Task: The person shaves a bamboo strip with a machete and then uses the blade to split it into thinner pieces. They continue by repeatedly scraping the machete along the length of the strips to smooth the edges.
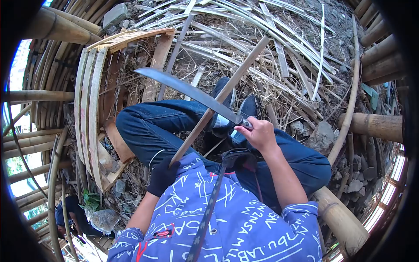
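Observation:
My right hand [260, 134] is bare and closed round the dark handle of a long curved machete [187, 92], whose blade points to the upper left. The blade crosses a wooden strip [235, 79] near its middle. In a dark glove, my left hand [164, 177] holds the lower end of that strip against my shirt. The strip slants up and to the right over my crossed legs. Behind the machete handle, a blue object [238, 137] is partly hidden.
A wooden crate [92, 109] stands at the left. Thin split strips [279, 35] lie scattered over the dry ground ahead. Thick bamboo poles [371, 126] are at the right, with rocks [322, 137] nearby. Another person [73, 214] is partly visible at the lower left.

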